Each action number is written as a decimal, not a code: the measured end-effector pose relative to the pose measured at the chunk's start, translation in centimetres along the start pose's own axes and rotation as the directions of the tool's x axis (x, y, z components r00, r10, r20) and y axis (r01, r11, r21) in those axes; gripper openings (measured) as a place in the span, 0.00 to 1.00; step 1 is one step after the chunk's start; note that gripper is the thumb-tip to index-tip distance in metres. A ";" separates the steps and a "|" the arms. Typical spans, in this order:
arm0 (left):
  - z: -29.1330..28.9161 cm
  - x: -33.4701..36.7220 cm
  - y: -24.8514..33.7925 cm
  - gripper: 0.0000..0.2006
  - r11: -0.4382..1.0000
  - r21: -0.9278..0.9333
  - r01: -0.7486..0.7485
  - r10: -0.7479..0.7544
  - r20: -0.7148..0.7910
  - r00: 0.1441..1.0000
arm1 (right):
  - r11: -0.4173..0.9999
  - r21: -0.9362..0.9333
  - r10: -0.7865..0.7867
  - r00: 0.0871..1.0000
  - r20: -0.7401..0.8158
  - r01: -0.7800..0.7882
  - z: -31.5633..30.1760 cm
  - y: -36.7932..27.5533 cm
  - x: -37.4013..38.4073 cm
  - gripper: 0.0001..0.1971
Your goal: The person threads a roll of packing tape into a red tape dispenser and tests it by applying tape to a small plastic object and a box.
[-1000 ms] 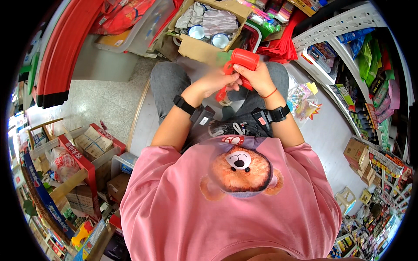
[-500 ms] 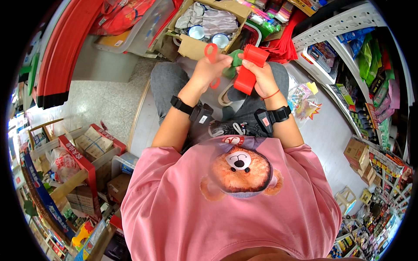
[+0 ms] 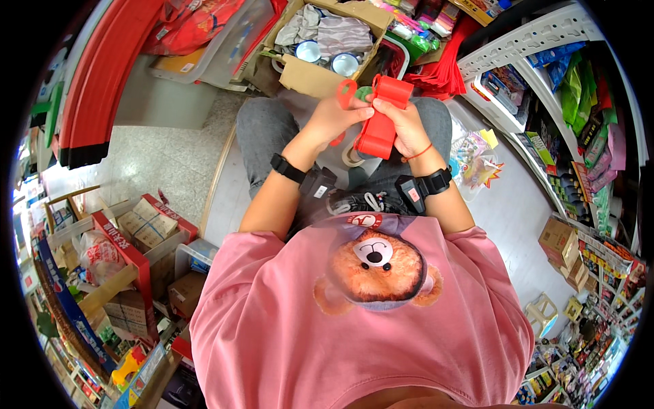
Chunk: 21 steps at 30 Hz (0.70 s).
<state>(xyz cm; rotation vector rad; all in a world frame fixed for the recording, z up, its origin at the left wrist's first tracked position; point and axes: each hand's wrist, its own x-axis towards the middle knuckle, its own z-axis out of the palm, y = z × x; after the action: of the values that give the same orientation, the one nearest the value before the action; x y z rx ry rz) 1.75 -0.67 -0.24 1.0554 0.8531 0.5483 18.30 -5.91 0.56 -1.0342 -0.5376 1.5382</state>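
My right hand [image 3: 409, 131] grips a folded band of glossy red ribbon [image 3: 379, 128], its thumb pressed on the near face. My left hand [image 3: 330, 123] is closed beside it, with its fingertips against the ribbon's left edge. A red looped piece [image 3: 346, 87] sticks up from the left hand, and a bit of red shows below that hand; I cannot tell whether it is ribbon or a scissors handle. Behind the fingertips shows some green material [image 3: 364, 93], mostly hidden. Below the ribbon, between my legs, is a pale ring like a tape roll [image 3: 350, 157].
An open cardboard box [image 3: 305, 73] with paper and white cups stands ahead of my knees. Red strips [image 3: 443, 80] lie to its right. Shelves [image 3: 528, 44] of packaged goods line the right side; a clear plastic bag [image 3: 471, 160] rests on the floor there. Boxes [image 3: 146, 235] stand at left.
My left hand has moved right and slightly down, its fingertips now against the ribbon. The ribbon has shifted a little down and left and turned more upright. The green material is now more hidden.
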 end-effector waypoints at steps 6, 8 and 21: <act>0.0 -0.4 0.8 0.06 0.997 0.071 -0.007 0.012 -0.073 0.997 | 1.000 0.001 0.010 0.999 -0.030 -0.010 -0.1 0.4 0.2 0.16; -0.2 -0.2 0.2 0.05 0.993 0.069 -0.098 0.108 -0.175 0.979 | 0.998 -0.022 0.049 0.996 -0.071 -0.051 0.3 0.0 0.1 0.15; -0.1 -0.3 0.1 0.11 0.888 0.397 -0.231 0.284 -0.079 0.956 | 0.982 -0.098 -0.169 0.983 -0.072 0.162 1.4 -2.9 -0.3 0.14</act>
<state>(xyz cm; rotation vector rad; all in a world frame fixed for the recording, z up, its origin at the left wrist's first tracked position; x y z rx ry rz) 1.54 -0.78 -0.03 1.5206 0.9699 0.7000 18.66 -5.21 3.66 -1.0892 -0.6274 1.3304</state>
